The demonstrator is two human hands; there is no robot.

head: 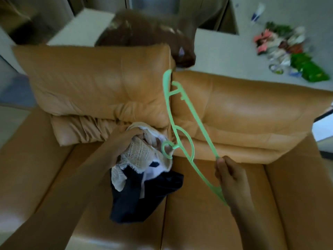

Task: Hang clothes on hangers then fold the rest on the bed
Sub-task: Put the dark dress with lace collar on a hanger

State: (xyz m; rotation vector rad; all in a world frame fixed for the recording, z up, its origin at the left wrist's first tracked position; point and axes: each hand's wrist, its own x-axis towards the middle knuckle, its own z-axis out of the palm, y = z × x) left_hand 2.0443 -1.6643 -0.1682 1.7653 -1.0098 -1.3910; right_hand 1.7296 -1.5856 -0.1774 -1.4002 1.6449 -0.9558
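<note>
**A:** Positions?
**B:** Fingers of the left hand (124, 139) grip the bunched lace garment (138, 156) and dark garment (144, 195) above the sofa (243, 109). Fingers of the right hand (232, 179) pinch one end of the hanger (205, 134).
**A:** Hazard?
**B:** The hanger may snag the lace garment, and the dark garment could slip.

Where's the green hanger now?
Head view, centre-right: green hanger slants over the tan sofa, right hand pinching its lower end, hook beside the clothes in the left hand.

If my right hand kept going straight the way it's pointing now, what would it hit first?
Most likely the sofa's back cushion. The right hand, gripping the green hanger, points forward toward it and nothing else shows in between, though depth is hard to judge.
</note>
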